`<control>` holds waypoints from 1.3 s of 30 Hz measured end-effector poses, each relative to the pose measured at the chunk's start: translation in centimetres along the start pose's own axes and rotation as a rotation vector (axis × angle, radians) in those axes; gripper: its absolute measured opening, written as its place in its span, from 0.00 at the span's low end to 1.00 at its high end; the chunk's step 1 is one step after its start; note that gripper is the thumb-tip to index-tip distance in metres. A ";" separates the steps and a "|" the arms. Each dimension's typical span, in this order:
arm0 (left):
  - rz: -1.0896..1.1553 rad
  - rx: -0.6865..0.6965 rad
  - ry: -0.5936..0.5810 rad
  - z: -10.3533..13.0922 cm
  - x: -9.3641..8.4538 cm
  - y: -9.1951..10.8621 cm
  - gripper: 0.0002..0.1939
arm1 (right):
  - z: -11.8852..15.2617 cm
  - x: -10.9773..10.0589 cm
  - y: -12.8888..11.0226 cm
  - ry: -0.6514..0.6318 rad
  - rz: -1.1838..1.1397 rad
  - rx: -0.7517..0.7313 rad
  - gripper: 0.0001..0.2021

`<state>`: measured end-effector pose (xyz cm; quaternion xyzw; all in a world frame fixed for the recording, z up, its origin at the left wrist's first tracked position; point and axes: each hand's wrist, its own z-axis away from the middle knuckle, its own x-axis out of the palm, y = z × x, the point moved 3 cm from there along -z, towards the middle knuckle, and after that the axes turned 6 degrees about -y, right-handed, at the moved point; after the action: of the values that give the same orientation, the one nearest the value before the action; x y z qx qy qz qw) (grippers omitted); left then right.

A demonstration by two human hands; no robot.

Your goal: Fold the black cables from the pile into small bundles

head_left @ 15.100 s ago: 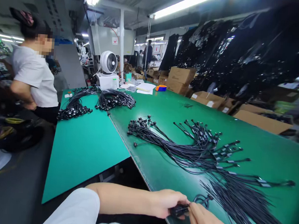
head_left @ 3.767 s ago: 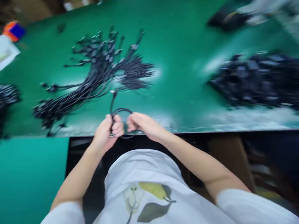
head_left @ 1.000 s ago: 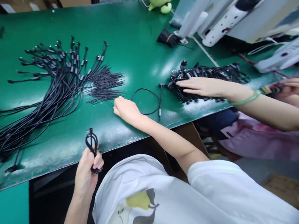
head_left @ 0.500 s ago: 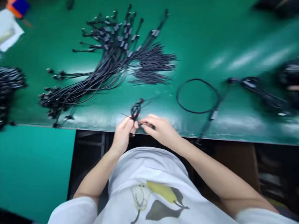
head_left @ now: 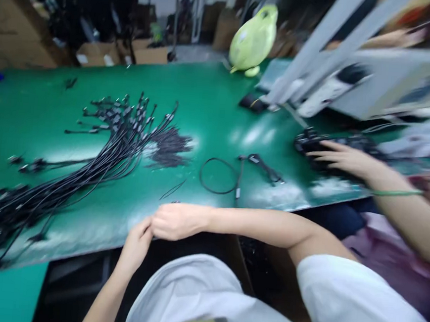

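We're bringing both hands together at the front edge of the green table (head_left: 218, 116), the left hand (head_left: 133, 248) touching the right hand (head_left: 176, 221). The right is curling its fingers closed; the left's fingertips are hiding behind it, so we can't tell how they stand, or what either hand is gripping. Just beyond our knuckles, a thin black strand (head_left: 173, 190) is showing against the green. Over to our left, the big spread of black cables (head_left: 99, 162) is fanning across the table, with the bunch of thin black ties (head_left: 171, 148) lying at its right side. To our right, a looped cable (head_left: 217, 193) is lying near a folded cable (head_left: 265, 169). Farther right, a co-worker's hand (head_left: 349, 160) is resting, fingers spread, on a dark pile (head_left: 308, 141).
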<state>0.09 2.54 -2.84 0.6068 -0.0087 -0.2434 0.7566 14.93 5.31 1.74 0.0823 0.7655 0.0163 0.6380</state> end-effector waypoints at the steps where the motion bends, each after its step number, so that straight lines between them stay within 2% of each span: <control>1: 0.006 -0.024 -0.008 -0.2 -0.1 -0.2 0.15 | -0.1 -0.3 0.2 -0.034 0.037 -0.041 0.14; 3: 0.027 -0.055 -0.036 -0.7 -0.2 -0.8 0.17 | -0.2 -0.8 0.6 -0.090 0.082 -0.091 0.13; 6: 0.095 -0.074 -0.012 -1.2 0.1 -1.5 0.26 | -0.4 -1.4 0.9 -0.163 0.103 -0.115 0.13; 10: 0.242 -0.100 0.023 -1.2 1.1 -2.2 0.35 | -0.7 -1.7 0.9 -0.187 0.110 -0.122 0.15; 14: 0.279 -0.108 0.039 -1.4 1.6 -2.7 0.36 | -1.0 -1.4 0.7 -0.190 0.165 -0.102 0.15; 17: 0.251 -0.090 0.040 -1.9 1.3 -3.3 0.37 | -1.2 -1.2 0.5 -0.193 0.196 -0.122 0.15; 22: 0.121 -0.093 -0.097 -2.9 0.5 -4.3 0.37 | -1.5 -1.2 0.6 -0.179 0.272 -0.118 0.14; 24: 0.140 -0.102 -0.101 -2.8 0.6 -4.4 0.36 | -1.7 -0.8 0.6 -0.218 0.287 -0.106 0.14; 27: 0.287 -0.118 -0.047 -2.5 1.2 -4.0 0.32 | -2.3 0.1 0.5 -0.262 0.316 -0.028 0.13; 30: 0.497 -0.187 0.002 -2.1 1.7 -2.8 0.29 | -2.9 0.5 0.2 -0.255 0.386 0.048 0.14; 33: 0.707 -0.289 -0.014 -1.7 1.6 -1.1 0.24 | -3.4 0.2 0.2 -0.260 0.410 0.047 0.13; 36: 0.818 -0.344 -0.095 -1.4 1.1 0.0 0.27 | -3.5 -0.5 0.9 -0.276 0.322 0.026 0.13; 39: 0.868 -0.293 -0.014 -1.6 0.4 -0.1 0.30 | -3.4 -1.4 2.0 -0.282 0.143 0.116 0.12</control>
<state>0.92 3.88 -3.46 0.4321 -0.2327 0.0935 0.8663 12.02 7.35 3.95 0.1747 0.6603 0.0060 0.7303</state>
